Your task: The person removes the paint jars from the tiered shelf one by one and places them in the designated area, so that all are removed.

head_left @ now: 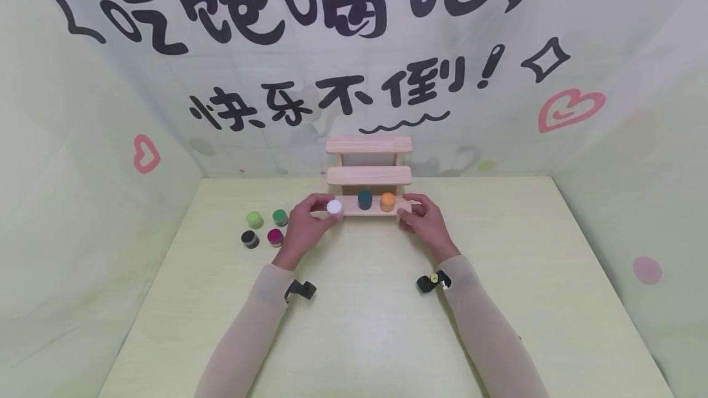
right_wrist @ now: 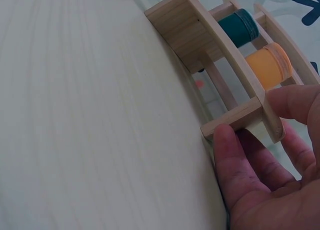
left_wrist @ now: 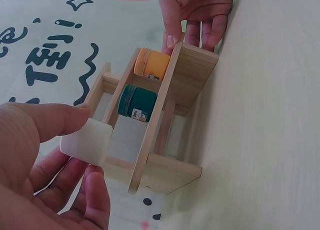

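A white jar (left_wrist: 86, 140) is pinched in my left hand (head_left: 308, 221), held at the left end of the lowest step of a small wooden tiered rack (head_left: 369, 175). On that step stand a dark teal jar (head_left: 364, 200) and an orange jar (head_left: 388, 202), side by side. My right hand (head_left: 427, 224) holds the right end of the same step; the right wrist view has its fingers (right_wrist: 292, 101) at the board and side panel. Whether the white jar touches the step cannot be told.
Left of my left hand, several jars stand on the pale table (head_left: 359, 324): light green (head_left: 254, 220), green (head_left: 280, 217), black (head_left: 250, 239) and magenta (head_left: 275, 238). A printed cloth (head_left: 310, 66) hangs behind the rack, with more cloth at both sides.
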The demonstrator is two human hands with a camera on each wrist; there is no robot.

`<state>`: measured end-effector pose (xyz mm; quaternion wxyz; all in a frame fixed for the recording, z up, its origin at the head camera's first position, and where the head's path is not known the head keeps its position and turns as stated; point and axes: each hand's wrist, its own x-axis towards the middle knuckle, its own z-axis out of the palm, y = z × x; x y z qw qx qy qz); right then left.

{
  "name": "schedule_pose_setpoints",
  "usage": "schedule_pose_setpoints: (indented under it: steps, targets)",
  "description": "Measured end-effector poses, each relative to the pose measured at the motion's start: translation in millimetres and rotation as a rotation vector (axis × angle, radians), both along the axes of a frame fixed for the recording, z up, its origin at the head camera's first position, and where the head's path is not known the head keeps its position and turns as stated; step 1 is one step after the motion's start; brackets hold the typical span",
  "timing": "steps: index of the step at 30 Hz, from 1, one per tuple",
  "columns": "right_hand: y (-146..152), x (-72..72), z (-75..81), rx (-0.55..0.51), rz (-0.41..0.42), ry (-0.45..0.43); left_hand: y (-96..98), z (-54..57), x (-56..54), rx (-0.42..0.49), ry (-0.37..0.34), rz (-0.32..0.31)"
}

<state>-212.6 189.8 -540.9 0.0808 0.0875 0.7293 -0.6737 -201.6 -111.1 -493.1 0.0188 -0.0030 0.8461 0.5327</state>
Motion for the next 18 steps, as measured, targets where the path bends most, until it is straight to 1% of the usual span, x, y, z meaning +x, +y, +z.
schedule_pose_setpoints:
  steps: [8, 15, 18]
  targets:
    - [-0.3, 1.1, 0.5, 0.005, 0.000, 0.001, -11.9, -5.2, 18.1, -0.009, 0.006, -0.038]
    - [0.7, -1.0, -0.9, -0.003, 0.000, 0.006, -26.8, -10.1, 32.5, -0.037, -0.021, -0.045]
    - [0.9, -1.2, -1.3, -0.001, 0.001, 0.006, -33.1, -13.4, 38.3, -0.051, -0.019, -0.044]
